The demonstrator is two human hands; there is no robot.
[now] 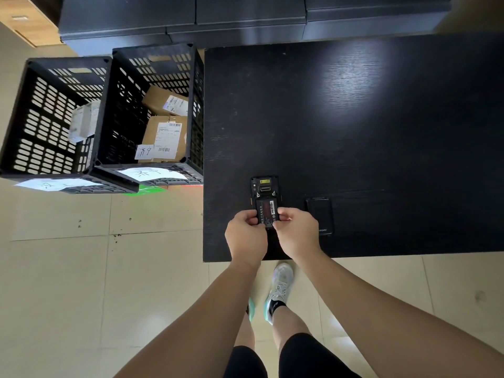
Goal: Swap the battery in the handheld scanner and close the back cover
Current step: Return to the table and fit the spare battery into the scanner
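Note:
The black handheld scanner [264, 186] lies face down on the black table [368, 132] near its front left corner, its back open. A black battery [266, 212] with a red and white label sits over the scanner's lower half. My left hand [245, 236] pinches the battery's left edge and my right hand [296, 231] pinches its right edge. The scanner's lower end is hidden under my hands. The black back cover [319, 215] lies flat on the table just right of my right hand.
Two black slotted crates [103, 165] stand on the floor left of the table, holding cardboard parcels [166, 132] and bearing paper labels. Dark cabinets [245, 20] run along the back. My feet [279, 287] stand on the tiled floor at the table's front edge.

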